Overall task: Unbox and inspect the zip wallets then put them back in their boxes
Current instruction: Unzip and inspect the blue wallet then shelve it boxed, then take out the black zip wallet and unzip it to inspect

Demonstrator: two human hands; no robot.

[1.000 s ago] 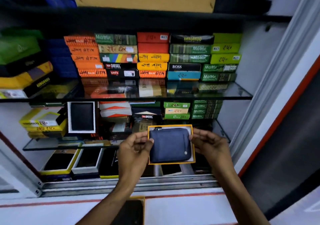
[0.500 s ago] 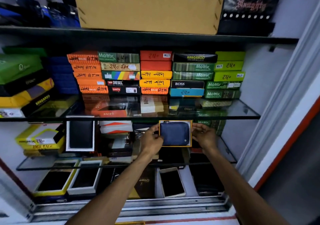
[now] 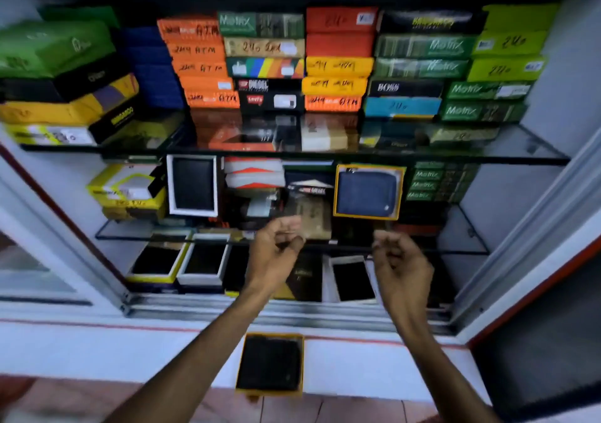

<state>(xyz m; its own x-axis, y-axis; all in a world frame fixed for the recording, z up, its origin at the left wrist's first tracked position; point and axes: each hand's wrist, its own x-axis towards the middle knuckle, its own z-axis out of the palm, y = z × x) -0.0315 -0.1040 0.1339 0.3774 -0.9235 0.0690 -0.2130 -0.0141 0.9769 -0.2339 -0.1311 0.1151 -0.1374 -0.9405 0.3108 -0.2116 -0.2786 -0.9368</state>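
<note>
A blue zip wallet (image 3: 367,195) lies in its yellow-rimmed box (image 3: 335,191), which stands upright on the middle glass shelf. Nothing holds it. My left hand (image 3: 278,250) hovers below and to the left of the box, fingers loosely curled and empty. To the right, my right hand (image 3: 398,265) is level with it and below the box, also curled around nothing. On the white ledge near me rests a yellow-rimmed box (image 3: 270,364) with a dark inside. The whole view is blurred.
Stacks of coloured wallet boxes (image 3: 335,64) fill the top glass shelf (image 3: 536,156). A white-rimmed box with a black wallet (image 3: 192,185) stands on the middle shelf at the left. Open boxes (image 3: 205,263) lie on the bottom level. A cabinet frame (image 3: 527,227) rises at right.
Both hands have let go of the boxed blue wallet, which now stands on the middle shelf. The hands have drawn back toward me and down. The camera has tilted lower.
</note>
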